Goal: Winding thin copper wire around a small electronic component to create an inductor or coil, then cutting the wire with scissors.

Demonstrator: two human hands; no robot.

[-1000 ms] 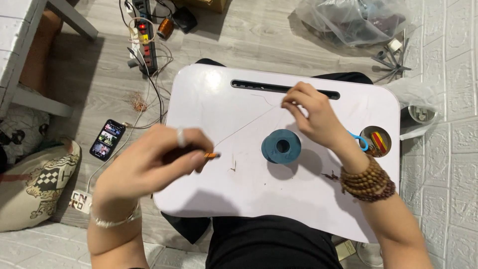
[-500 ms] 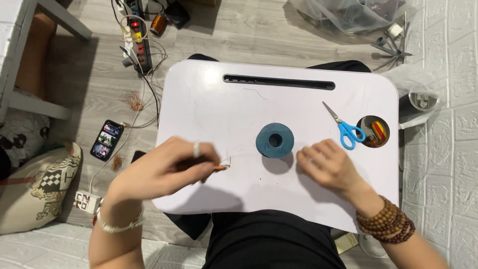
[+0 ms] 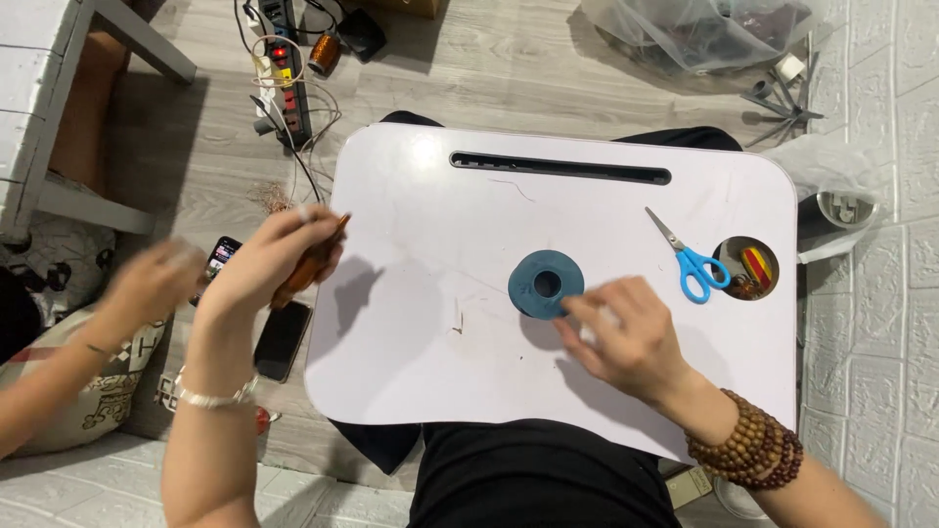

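Beads point(image 3: 311, 262), brown and strung, it seems, sit pinched in the left hand point(image 3: 269, 269) just past the left edge of the white lap table point(image 3: 411, 372). Another person's blurred hand point(image 3: 147, 284) hovers farther left. At the table's middle, a blue spool point(image 3: 545, 284) touches the right hand point(image 3: 626, 337), fingers curled together. Scissors point(image 3: 690, 259) lie farther right.
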